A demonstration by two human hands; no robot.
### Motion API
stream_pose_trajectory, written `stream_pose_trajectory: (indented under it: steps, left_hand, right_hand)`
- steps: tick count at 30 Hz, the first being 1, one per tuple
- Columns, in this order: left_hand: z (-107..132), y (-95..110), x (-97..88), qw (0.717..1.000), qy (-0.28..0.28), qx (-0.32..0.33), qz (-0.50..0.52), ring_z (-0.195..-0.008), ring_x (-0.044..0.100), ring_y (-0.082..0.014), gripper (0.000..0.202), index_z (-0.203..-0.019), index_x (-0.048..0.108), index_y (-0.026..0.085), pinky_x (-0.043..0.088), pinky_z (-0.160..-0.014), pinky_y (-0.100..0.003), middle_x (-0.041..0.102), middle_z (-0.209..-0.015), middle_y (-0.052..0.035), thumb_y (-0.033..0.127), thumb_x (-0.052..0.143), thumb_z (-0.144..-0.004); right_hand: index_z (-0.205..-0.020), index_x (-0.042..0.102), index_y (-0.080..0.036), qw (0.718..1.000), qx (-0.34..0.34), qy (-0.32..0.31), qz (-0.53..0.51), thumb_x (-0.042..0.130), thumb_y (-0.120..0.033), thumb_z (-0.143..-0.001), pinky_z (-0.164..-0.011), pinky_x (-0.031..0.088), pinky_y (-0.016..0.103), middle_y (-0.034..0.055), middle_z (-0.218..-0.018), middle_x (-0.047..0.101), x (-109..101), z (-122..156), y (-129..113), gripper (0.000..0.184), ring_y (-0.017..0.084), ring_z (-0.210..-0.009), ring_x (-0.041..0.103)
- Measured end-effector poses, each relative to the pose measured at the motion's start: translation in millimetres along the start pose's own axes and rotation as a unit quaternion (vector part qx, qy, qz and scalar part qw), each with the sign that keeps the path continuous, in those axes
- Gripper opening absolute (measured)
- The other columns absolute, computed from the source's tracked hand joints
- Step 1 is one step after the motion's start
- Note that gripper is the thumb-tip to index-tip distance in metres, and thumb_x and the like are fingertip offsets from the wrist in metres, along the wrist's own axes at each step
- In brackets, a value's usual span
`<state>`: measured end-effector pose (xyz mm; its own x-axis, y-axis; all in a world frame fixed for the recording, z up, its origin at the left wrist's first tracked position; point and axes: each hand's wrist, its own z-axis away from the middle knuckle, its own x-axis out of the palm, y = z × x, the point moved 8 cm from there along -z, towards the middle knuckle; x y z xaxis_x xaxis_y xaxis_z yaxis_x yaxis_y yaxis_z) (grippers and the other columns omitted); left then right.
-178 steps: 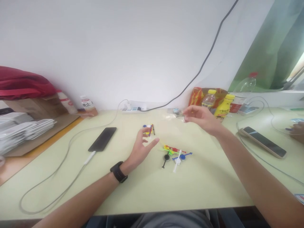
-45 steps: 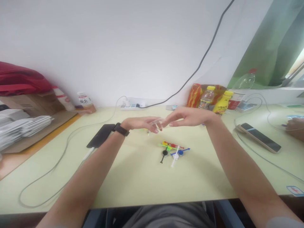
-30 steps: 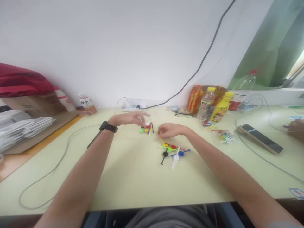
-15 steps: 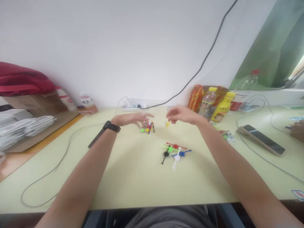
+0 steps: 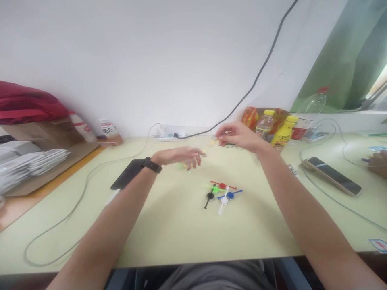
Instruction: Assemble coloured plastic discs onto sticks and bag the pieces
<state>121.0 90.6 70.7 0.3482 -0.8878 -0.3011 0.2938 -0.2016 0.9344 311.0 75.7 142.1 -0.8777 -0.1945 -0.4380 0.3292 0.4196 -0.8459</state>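
My left hand (image 5: 184,156) reaches across the far middle of the table, a small blurred yellow piece (image 5: 204,153) at its fingertips. Below its fingers lies a small group of coloured pieces (image 5: 189,165), mostly covered. To the right, my right hand (image 5: 234,135) is raised, thumb and fingers pinching another small yellow piece (image 5: 214,142). The two hands are close but apart. Nearer to me lie several arrow spinners with round centres: a red spinner (image 5: 223,185), a green spinner (image 5: 215,189), a black spinner (image 5: 210,196), a blue spinner (image 5: 230,195) and a white spinner (image 5: 224,200).
A black phone (image 5: 128,174) with a white cable lies beside my left wrist. Bottles (image 5: 283,133) and a snack bag (image 5: 250,117) stand behind my right hand. A handheld device (image 5: 332,176) sits at right, a power strip (image 5: 169,135) by the wall, white trays (image 5: 45,159) at left.
My left hand has moved right from over the coloured pieces, with yellow now at its fingertips. My right hand has risen slightly with its yellow piece. The spinners stay put.
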Motion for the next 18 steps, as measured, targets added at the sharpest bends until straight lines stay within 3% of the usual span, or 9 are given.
stream_pose_trajectory:
  steps: [9,13,18]
  left_hand:
    - [-12,-9,11.1,0.997,-0.016,-0.001,0.072,-0.101,0.064,-0.0241,0.050,-0.129,0.062,0.019,0.054,-0.081,-0.033,0.065,-0.119,-0.0128,0.055,0.064,-0.094]
    - [-13,-8,14.5,0.998,-0.021,-0.004,0.064,-0.100,0.064,-0.0236,0.047,-0.124,0.064,0.019,0.053,-0.080,-0.033,0.065,-0.117,-0.0123,0.056,0.063,-0.095]
    - [-12,-9,12.6,0.998,-0.014,-0.011,0.056,-0.100,0.062,-0.0233,0.049,-0.132,0.063,0.020,0.053,-0.082,-0.033,0.065,-0.117,-0.0122,0.055,0.061,-0.097]
  right_hand:
    - [-0.093,0.070,-0.017,0.998,0.009,-0.042,0.056,0.075,-0.020,-0.082,-0.066,0.054,0.028,0.0058,-0.088,0.072,14,-8,17,0.013,0.016,-0.073,0.068]
    - [-0.093,0.070,-0.019,0.995,0.012,-0.043,0.084,0.076,-0.031,-0.086,-0.061,0.050,0.028,0.0065,-0.090,0.072,12,-8,17,0.015,0.015,-0.068,0.065]
    - [-0.093,0.071,-0.020,0.987,0.026,-0.037,0.156,0.071,-0.046,-0.091,-0.062,0.048,0.029,0.0073,-0.096,0.073,0,-11,31,0.026,0.015,-0.067,0.062]
